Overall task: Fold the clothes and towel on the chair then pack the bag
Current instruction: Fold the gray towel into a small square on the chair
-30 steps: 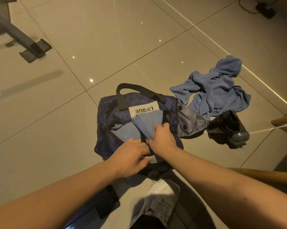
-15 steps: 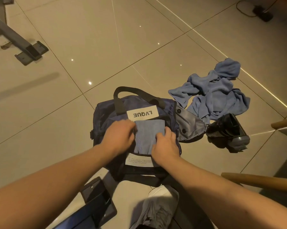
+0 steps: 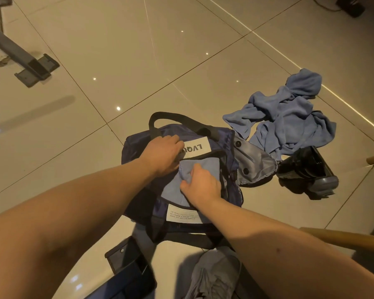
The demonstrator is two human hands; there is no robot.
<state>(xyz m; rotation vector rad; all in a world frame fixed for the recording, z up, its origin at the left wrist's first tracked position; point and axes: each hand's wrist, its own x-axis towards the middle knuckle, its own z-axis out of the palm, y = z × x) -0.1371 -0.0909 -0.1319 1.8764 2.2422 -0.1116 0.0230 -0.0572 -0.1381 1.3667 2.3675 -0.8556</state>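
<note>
Our L hand [image 3: 163,155] grips the navy bag [image 3: 134,145] at its far rim by the label [image 3: 200,147]. R hand [image 3: 200,184], fingers curled, pinches the folded blue cloth [image 3: 207,167] in the opening.

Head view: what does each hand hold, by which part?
The right hand pinches the folded blue cloth at its bunched edge, inside the navy bag. The left hand apparently grips the bag's rim by the white label.

Both arms stretched forward-down. Left hand [image 3: 163,155] palm-down, fingers curled on bag [image 3: 136,147] rim. Right hand [image 3: 200,184] pinches folded cloth [image 3: 206,167].
</note>
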